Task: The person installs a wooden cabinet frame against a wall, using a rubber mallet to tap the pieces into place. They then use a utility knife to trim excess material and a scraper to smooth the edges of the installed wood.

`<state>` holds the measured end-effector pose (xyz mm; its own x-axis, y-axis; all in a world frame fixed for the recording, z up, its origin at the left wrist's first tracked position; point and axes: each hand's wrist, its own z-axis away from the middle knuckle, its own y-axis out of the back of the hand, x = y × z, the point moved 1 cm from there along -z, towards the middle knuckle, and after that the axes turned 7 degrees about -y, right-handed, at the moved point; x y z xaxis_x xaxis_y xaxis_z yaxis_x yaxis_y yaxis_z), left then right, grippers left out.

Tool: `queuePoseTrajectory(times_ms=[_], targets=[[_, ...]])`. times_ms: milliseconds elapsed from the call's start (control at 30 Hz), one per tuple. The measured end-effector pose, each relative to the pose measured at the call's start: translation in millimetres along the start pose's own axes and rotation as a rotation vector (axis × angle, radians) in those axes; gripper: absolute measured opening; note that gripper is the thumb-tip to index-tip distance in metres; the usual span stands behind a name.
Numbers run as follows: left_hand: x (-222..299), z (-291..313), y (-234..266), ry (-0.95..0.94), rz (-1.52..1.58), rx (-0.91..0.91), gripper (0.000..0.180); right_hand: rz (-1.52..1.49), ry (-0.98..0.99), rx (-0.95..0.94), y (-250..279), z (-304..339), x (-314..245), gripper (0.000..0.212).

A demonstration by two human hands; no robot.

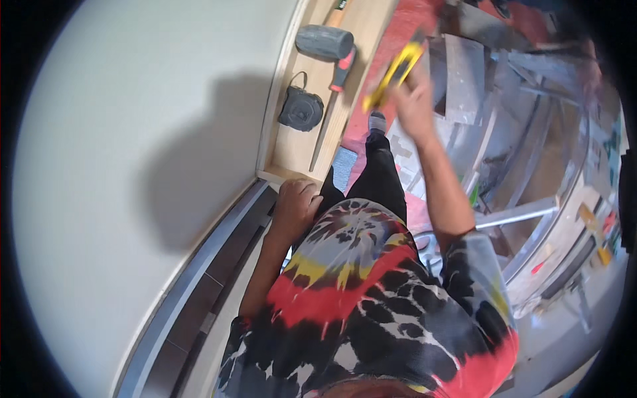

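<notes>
A yellow-and-black utility knife [396,74] is in my right hand [416,109], blurred by motion, with the fingers closed round its handle. It is held up to the right of a shallow wooden tray [282,174]. My left hand [297,201] has its fingers bent over the near end of the tray. In the tray lie a mallet [324,42] with a dark grey head, a dark tape measure [301,109] and a long screwdriver [343,69] with a red-and-black handle, its shaft pointing toward me.
A pale wall [133,132] runs along the left, close against the tray. Below it is a ledge [179,292] with dark tiles. To the right, a cluttered rack [517,219] holds panels and metal strips. My foot [377,123] stands on a red floor covering [361,136].
</notes>
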<state>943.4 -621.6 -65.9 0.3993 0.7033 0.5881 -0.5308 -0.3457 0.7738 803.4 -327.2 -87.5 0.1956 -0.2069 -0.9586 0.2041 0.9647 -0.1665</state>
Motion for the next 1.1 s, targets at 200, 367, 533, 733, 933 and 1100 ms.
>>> queuePoseTrajectory(times_ms=[200,367,533,733,933,1100], targets=[[-15.8,-3.8,11.6,-0.244,-0.019,-0.03,0.03,-0.069,-0.619,0.073,-68.2,200.5,88.2,0.013],[-36.6,0.3,3.8,-0.416,-0.04,-0.047,0.03,-0.123,-0.48,0.354,-130.2,251.9,94.9,0.019],[-55.9,-9.3,-21.8,-0.449,-0.145,-0.044,0.021,-0.019,-0.475,0.431,-136.2,259.8,108.9,0.024],[-69.0,-13.7,-16.3,-0.434,-0.093,-0.095,0.017,0.109,-0.441,0.45,-143.6,253.9,108.4,0.025],[-59.9,-13.1,-13.5,-0.393,-0.012,-0.075,0.019,-0.01,-0.496,0.47,-142.9,259.4,110.7,0.027],[-60.2,-12.4,-25.6,-0.306,0.087,-0.018,0.019,-0.075,-0.642,0.436,-129.8,268.2,95.6,0.024]])
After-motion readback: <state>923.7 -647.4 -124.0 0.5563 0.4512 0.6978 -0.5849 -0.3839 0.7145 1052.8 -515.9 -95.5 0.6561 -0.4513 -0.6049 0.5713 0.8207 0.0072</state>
